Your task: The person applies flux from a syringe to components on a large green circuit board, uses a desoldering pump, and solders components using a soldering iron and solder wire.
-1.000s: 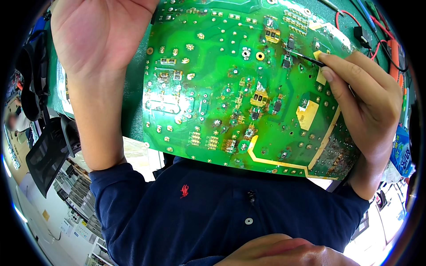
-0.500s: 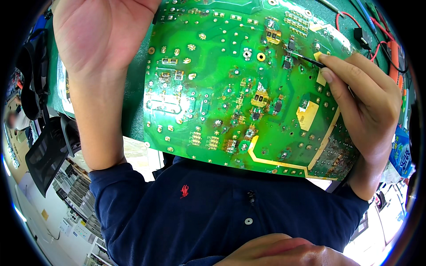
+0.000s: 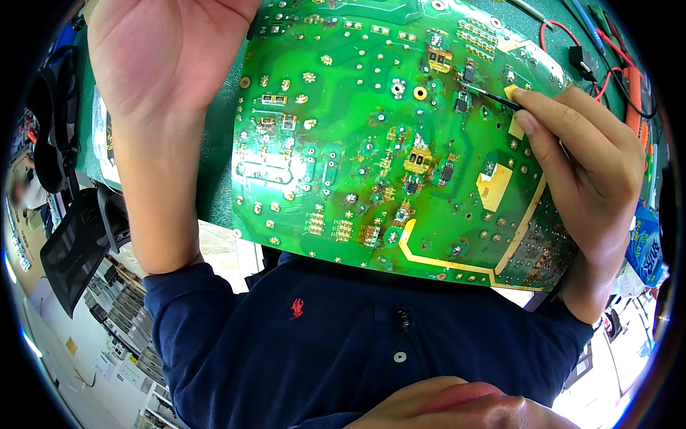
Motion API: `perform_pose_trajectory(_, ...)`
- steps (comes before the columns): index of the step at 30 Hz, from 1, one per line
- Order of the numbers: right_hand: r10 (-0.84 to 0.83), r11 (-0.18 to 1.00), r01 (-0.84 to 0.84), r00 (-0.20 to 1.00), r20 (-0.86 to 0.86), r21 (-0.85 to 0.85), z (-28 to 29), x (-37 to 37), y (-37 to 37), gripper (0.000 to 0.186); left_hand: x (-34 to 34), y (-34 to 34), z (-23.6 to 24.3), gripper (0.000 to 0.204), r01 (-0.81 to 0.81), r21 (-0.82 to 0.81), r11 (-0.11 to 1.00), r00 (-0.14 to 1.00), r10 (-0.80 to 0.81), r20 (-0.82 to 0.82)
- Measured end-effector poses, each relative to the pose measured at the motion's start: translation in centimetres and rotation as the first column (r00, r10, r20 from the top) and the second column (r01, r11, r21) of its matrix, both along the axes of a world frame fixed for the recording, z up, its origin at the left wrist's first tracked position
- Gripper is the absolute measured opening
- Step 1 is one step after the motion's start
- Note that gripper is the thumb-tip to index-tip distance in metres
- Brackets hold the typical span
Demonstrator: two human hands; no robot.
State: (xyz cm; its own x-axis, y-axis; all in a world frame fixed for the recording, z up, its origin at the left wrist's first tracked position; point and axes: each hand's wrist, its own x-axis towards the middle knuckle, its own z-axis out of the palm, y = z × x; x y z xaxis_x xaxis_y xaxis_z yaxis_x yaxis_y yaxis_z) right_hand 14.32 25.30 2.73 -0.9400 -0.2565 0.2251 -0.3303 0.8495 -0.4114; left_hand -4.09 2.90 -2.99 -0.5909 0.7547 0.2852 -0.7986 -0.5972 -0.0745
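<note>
Printed circuit board [image 3: 343, 121], centre, over the green table [image 3: 218, 179]: probably stiff, its components [image 3: 418, 159] fragile; best held by bare edges. Right hand [image 3: 586, 157]: fingers pinching a slim black tool [image 3: 500, 99]. Left hand [image 3: 161, 57], far left: fingers cropped, grip cannot be told.

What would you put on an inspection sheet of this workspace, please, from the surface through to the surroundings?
Surface: green worktop, largely hidden by the circuit board.
Work items: circuit board with brown staining around some components; thin dark tool, its tip by small black components, contact unclear.
Clutter: blue package and orange object at right.
Hands: right hand pinches the tool; left hand at the board's upper left, fingertips out of frame, grip unclear.
Cables: red, blue and black cables, upper right.
Surroundings: black chair and a person at left.
</note>
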Motion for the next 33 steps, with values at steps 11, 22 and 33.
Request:
perform_pose_trajectory(11,-0.01,1.0,0.01,1.0,0.003,0.003,0.1,0.0,-0.1,0.02,1.7,-1.4,4.9,0.041,-0.682,-0.527,0.506,0.654,0.102,-0.749)
perform_pose_trajectory(22,-0.041,0.999,0.042,0.998,0.04,-0.023,0.4,0.1,0.1,0.018,0.7,-1.5,3.8,0.042,-0.673,-0.51,0.536,0.669,0.149,-0.728)
perform_pose_trajectory(33,-0.019,0.999,0.022,0.998,0.065,-0.046,0.6,0.2,0.3,0.017,-0.2,-1.9,3.6,0.043,-0.709,-0.444,0.548,0.575,0.083,-0.814)
